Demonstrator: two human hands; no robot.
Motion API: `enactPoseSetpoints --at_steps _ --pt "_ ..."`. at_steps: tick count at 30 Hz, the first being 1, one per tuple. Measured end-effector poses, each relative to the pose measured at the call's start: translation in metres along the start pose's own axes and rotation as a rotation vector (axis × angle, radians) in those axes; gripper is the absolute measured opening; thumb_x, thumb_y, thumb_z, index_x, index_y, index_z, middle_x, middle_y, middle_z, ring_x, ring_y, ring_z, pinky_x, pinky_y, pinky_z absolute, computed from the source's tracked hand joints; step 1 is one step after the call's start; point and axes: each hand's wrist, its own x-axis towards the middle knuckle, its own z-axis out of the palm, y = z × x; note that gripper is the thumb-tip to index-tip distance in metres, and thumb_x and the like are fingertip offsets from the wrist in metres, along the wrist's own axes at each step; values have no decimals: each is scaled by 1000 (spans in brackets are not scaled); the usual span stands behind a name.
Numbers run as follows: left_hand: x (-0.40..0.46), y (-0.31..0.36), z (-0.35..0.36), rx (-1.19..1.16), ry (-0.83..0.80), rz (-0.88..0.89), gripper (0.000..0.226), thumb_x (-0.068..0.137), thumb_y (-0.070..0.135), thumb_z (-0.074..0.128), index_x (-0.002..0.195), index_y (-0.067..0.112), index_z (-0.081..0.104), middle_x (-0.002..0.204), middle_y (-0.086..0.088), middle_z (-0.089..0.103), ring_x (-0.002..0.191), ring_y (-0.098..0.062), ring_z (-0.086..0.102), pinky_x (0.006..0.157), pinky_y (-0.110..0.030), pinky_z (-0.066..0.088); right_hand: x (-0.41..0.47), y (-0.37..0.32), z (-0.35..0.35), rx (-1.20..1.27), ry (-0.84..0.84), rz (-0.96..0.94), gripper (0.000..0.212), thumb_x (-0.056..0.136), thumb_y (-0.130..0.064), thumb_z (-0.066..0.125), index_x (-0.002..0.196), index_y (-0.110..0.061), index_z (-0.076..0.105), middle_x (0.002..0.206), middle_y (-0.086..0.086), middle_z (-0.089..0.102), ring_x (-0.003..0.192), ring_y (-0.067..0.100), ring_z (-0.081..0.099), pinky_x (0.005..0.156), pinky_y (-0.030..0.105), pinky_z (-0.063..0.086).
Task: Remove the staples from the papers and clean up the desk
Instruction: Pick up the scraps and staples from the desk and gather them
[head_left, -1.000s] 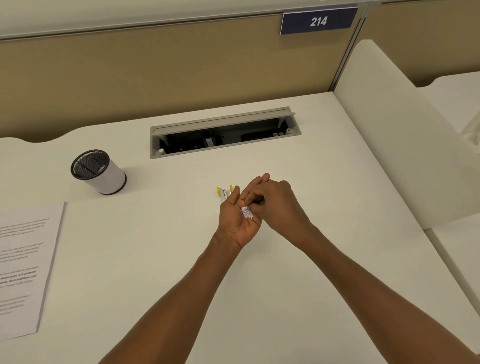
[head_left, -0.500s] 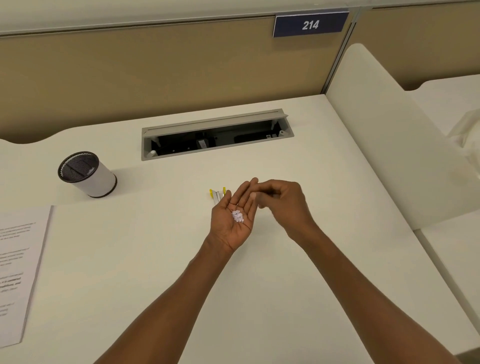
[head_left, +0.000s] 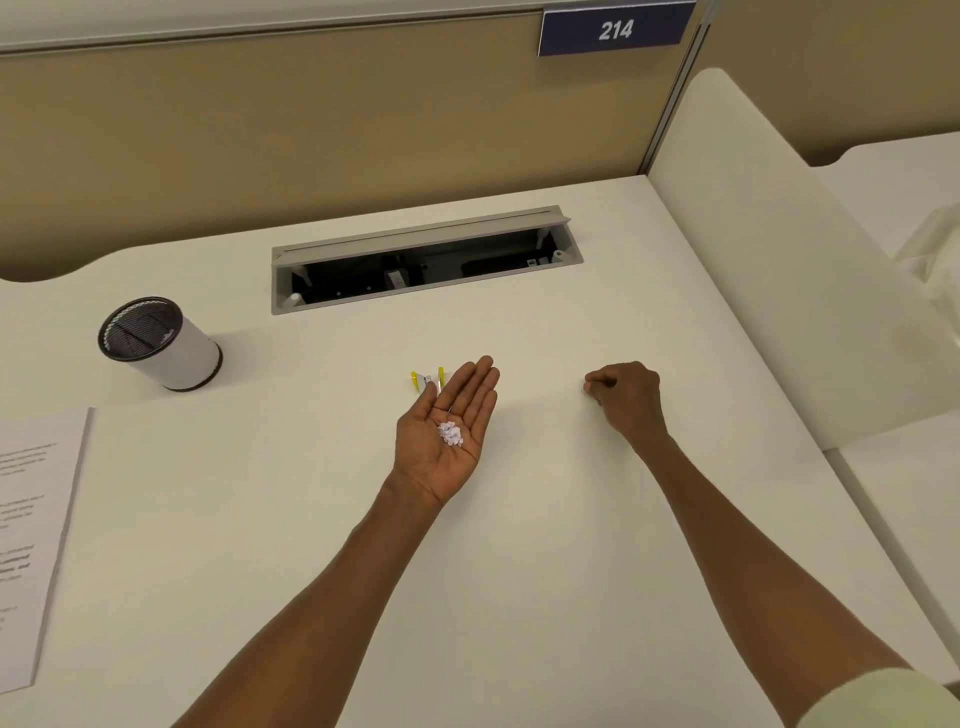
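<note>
My left hand (head_left: 447, 434) lies palm up over the middle of the white desk (head_left: 519, 545), cupping a small pile of white paper scraps and staples (head_left: 451, 433). Just beyond its fingertips a yellow staple remover (head_left: 425, 381) rests on the desk, partly hidden by the fingers. My right hand (head_left: 626, 397) is further right, knuckles up, fingertips pinched together against the desk surface; whether anything is between them is too small to tell. A stack of printed papers (head_left: 31, 540) lies at the left edge.
A black mesh cup with a white sleeve (head_left: 158, 343) stands at the back left. An open cable tray (head_left: 423, 260) is set into the desk behind the hands. A white divider panel (head_left: 769, 260) rises on the right, under a sign reading 214.
My right hand left the left palm and moved right, down to the desk surface. The left palm stays open and level with the scraps in it.
</note>
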Motion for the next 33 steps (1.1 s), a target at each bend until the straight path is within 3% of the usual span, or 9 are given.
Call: enactPoseSetpoints --at_steps 5,9,13,18,20,23,27,30,33 --pt "-1 1 -2 3 6 1 52 107 29 36 108 -8 72 128 -22 66 121 -32 61 99 -41 52 8 -3 6 -122 -55 -71 10 84 -4 67 84 -2 77 88 9 75 83 23 68 76 30 52" --pt "-3 3 -2 -4 4 10 52 106 28 36 108 -8 72 127 -22 66 121 -32 61 99 -41 52 10 -2 10 -286 -64 -142 18 83 -1 56 74 -7 72 79 6 70 76 23 62 64 26 42" --pt "-5 2 -2 -6 0 9 51 106 27 36 108 -8 73 127 -22 66 122 -32 61 99 -42 52 8 -7 12 -467 -81 -250 23 76 3 44 57 -10 43 56 4 39 62 23 37 52 32 23" --pt "-8 1 -3 -13 3 19 52 106 27 35 107 -8 73 127 -22 66 121 -32 62 97 -42 53 11 -3 15 -517 -108 -334 36 79 2 45 57 -18 24 60 -4 20 64 21 30 58 30 17" --pt "-10 2 -2 -15 -1 21 52 106 28 35 108 -8 72 128 -22 66 120 -32 62 98 -42 53 13 -2 16 -463 -123 -304 39 79 2 44 56 -18 20 59 -4 21 63 20 28 53 33 15" --pt "-11 3 0 -12 -13 27 51 106 28 36 109 -8 72 128 -22 65 120 -33 62 98 -42 52 19 -3 12 -248 -180 -101 28 81 -4 50 55 -5 39 59 10 42 61 21 35 51 32 29" --pt "-10 2 2 -6 -18 23 52 106 28 36 107 -8 73 128 -22 66 120 -32 62 98 -42 52 2 -12 -12 645 -242 280 19 86 -4 63 68 -2 60 67 10 54 62 20 46 56 28 37" --pt "-10 0 0 -6 -27 14 52 106 29 35 109 -8 72 130 -22 64 122 -33 60 101 -44 49 -24 -34 -24 927 -308 290 14 90 -2 60 77 -3 63 73 8 56 65 16 49 58 24 40" --pt "-8 -3 -2 6 -26 8 52 106 29 35 111 -8 72 132 -22 63 123 -33 60 101 -44 49 -59 -70 -22 860 -373 141 12 89 -1 60 79 -3 66 72 6 58 62 14 49 56 22 39"
